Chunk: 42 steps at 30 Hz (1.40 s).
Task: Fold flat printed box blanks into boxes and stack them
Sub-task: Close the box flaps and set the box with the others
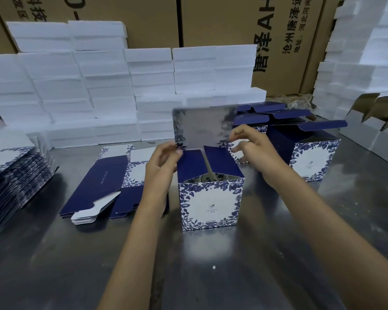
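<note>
Both arms reach forward over the worktop (211, 265); left hand (164, 159) pinches the box (210, 202) lid's edge, right hand (251, 142) is half-curled, fingers loose beside the blurry lid (202, 128).

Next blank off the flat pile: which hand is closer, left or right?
Left, probably. The left hand is at the left edge of the standing box, right beside the flat pile. The right hand is on the box's far side and would have to cross over it.
</note>
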### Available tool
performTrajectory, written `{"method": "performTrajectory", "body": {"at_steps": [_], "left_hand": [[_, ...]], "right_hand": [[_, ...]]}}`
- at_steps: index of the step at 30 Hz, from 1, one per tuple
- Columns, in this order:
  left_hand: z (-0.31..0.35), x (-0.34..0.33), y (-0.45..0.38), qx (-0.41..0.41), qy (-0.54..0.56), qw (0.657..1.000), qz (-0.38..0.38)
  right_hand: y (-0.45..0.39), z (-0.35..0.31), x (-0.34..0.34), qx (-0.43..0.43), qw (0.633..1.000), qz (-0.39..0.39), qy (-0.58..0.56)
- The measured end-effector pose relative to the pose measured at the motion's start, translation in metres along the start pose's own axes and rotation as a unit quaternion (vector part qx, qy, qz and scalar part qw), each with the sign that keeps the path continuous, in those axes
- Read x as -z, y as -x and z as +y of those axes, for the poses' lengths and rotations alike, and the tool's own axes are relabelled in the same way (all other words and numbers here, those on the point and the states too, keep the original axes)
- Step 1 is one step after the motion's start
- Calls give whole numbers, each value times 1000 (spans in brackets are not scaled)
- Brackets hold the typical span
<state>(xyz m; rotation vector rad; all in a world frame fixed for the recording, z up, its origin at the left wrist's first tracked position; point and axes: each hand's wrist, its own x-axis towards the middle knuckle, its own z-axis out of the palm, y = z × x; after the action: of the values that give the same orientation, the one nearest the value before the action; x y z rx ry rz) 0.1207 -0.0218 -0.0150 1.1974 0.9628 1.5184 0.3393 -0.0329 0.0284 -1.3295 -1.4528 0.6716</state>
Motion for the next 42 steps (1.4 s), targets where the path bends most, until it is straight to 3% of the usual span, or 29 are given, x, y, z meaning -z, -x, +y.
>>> {"method": "performTrajectory", "body": {"at_steps": [3, 7, 10, 15, 18, 24, 32, 42], "left_hand": [[3, -1, 1, 53, 32, 998, -15], [2, -3, 7, 22, -8, 1000, -11], [10, -6, 3, 58, -23, 998, -21], [27, -13, -1, 129, -132, 981, -62], [41, -20, -11, 141, -220, 963, -71], [38, -37, -22, 89, -318, 943, -50], [33, -37, -18, 78, -281, 956, -36], [38, -38, -12, 91, -309, 945, -51]], "right_hand": [[4, 3, 0, -16, 1000, -11, -12], [6, 4, -3, -31, 998, -44, -14], [6, -1, -11, -14, 997, -72, 2], [-4, -34, -39, 14, 966, -156, 204], [-5, -41, -53, 9, 948, -164, 271], [-4, -37, -50, 8, 951, -158, 265], [-16, -31, -52, -40, 970, -145, 190], [-5, -33, -46, -114, 984, -114, 76]]}}
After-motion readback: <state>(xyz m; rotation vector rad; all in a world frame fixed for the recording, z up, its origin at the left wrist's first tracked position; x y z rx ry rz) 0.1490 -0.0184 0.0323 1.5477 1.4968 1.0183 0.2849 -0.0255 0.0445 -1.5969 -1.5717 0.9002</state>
